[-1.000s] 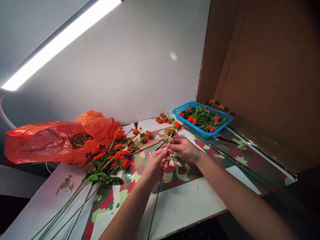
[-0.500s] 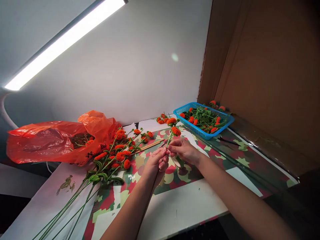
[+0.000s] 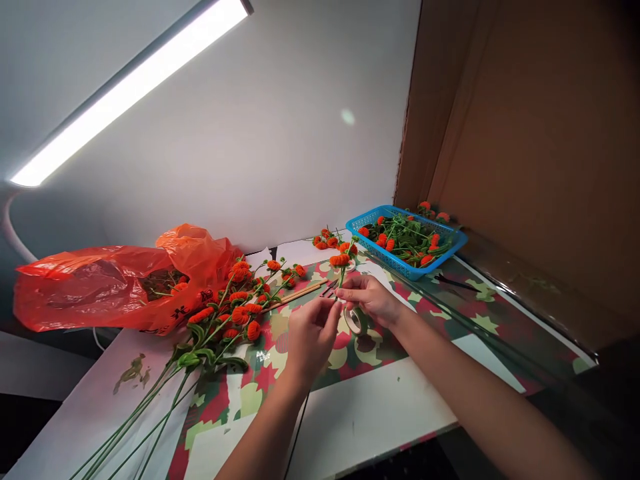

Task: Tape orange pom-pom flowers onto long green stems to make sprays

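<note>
An orange fuzzy artificial flower (image 3: 339, 261) stands upright above my hands on a green stem. My right hand (image 3: 371, 299) is closed, pinching the stem just below the blooms. Lower on the same stem, my left hand (image 3: 313, 333) is closed with thumb and finger together near the right fingertips. A thin dark length of stem runs down past my left wrist toward the front edge. Beneath my right hand is a roll of green tape (image 3: 355, 322); whether its strip reaches the stem I cannot make out.
Finished-looking orange flower stems (image 3: 240, 313) lie at left beside an orange plastic bag (image 3: 100, 287). A blue basket (image 3: 420, 273) of flowers and leaves stands at back right. Wooden sticks (image 3: 295, 295) and scissors (image 3: 329, 289) lie behind my hands. A lit lamp (image 3: 135, 87) hangs upper left.
My left hand has turned, its back now more toward me, with fingertips shifted slightly right and down. The flower has rotated and dropped slightly left. The tape roll shows more clearly.
</note>
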The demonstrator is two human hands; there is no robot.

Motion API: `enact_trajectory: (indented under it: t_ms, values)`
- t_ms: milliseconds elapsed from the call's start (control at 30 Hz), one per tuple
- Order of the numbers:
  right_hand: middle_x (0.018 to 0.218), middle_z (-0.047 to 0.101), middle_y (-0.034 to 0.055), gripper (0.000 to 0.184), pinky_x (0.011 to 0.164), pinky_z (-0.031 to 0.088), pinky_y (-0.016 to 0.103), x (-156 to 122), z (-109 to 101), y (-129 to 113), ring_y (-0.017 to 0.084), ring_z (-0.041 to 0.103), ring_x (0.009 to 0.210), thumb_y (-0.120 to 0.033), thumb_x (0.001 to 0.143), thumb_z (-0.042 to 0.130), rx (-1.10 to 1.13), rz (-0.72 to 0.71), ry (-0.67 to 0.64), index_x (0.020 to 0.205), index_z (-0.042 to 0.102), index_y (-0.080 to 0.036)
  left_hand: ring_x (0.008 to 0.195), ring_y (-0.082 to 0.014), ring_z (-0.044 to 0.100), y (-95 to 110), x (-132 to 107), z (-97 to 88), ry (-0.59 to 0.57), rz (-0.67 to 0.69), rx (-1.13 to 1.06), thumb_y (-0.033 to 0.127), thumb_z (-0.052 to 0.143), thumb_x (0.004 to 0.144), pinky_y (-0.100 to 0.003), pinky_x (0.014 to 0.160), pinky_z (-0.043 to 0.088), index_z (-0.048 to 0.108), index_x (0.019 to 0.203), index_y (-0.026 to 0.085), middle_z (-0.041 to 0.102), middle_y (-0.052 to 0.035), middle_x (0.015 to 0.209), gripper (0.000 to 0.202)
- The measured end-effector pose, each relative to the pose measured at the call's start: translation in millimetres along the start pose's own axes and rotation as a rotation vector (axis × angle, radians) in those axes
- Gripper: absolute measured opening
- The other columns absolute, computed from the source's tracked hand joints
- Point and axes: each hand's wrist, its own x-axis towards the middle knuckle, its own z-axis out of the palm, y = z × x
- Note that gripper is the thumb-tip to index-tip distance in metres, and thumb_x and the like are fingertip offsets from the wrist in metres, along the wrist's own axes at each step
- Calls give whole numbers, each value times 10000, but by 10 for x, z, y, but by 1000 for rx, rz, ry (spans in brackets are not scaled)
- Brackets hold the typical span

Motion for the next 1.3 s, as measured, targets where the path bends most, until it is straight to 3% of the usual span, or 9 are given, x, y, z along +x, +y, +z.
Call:
enact_trajectory:
  t_ms: [100, 333, 500, 667, 733, 833, 933, 1067, 1300]
  values:
    - [531, 585, -38, 243, 480, 348, 199, 1, 3, 6, 60, 512, 471, -320, 547, 817, 17, -4, -21, 601, 662, -140, 398, -58, 432, 9, 7, 8, -24, -51, -133, 339, 664, 729, -173, 406, 324, 647, 625, 146, 540, 16, 495, 220]
    - [539, 598, -41, 269, 474, 368, 180, -10, 43, 51, 39, 482, 452, -348, 516, 831, 205, 34, -203, 606, 666, -156, 294, 31, 216, -109, 7, 73, -287, -464, -953, 306, 724, 660, -88, 297, 183, 591, 665, 117, 397, 88, 448, 232]
    - [557, 602, -27, 267, 480, 391, 175, -14, 10, 79, 58, 531, 493, -321, 555, 819, 200, 90, -240, 639, 648, -134, 336, 13, 352, -164, -35, 139, -317, -538, -1032, 313, 739, 659, -85, 334, 296, 600, 691, 117, 450, 68, 480, 242]
    - [501, 518, -61, 263, 429, 342, 182, -20, -26, 54, 48, 444, 428, -305, 593, 794, 220, 162, -271, 674, 608, -137, 531, -108, 574, -180, -1, 93, -327, -372, -629, 434, 687, 695, -243, 559, 505, 631, 716, 121, 591, -15, 598, 319]
    - [518, 514, -58, 253, 427, 304, 176, -13, -23, 41, 37, 416, 441, -291, 597, 789, 203, 130, -253, 661, 601, -133, 647, -145, 609, -165, 37, 28, -199, -187, -348, 412, 656, 733, -276, 643, 514, 639, 759, 123, 629, -44, 696, 290]
    - [538, 509, -49, 256, 430, 255, 182, 7, -3, 43, 34, 390, 470, -308, 588, 786, 128, 82, -241, 646, 618, -125, 940, -195, 601, -124, 123, -79, 33, 101, -79, 332, 655, 751, -303, 780, 506, 590, 1051, 187, 621, -81, 1038, 340]
    - [607, 562, -16, 262, 437, 234, 196, 23, 14, 71, 46, 404, 505, -340, 591, 775, 24, 75, -259, 652, 644, -121, 1144, -217, 505, -80, 234, -167, 75, 310, 32, 273, 630, 775, -333, 871, 487, 474, 1247, 276, 461, -92, 1312, 496]
    - [644, 572, -9, 246, 449, 250, 200, 18, 17, 108, 55, 414, 525, -354, 623, 752, -57, 64, -246, 672, 657, -132, 1065, -204, 550, -69, 328, -246, 46, 464, 98, 223, 586, 807, -321, 808, 531, 628, 1036, 234, 565, -85, 1127, 233]
    - [543, 434, -55, 268, 437, 257, 194, -2, 18, 178, 45, 337, 474, -391, 661, 737, -54, 26, -188, 744, 672, -145, 886, -160, 589, -128, 252, -217, 230, 496, 114, 197, 639, 758, -270, 645, 571, 622, 847, 193, 565, -50, 948, 91]
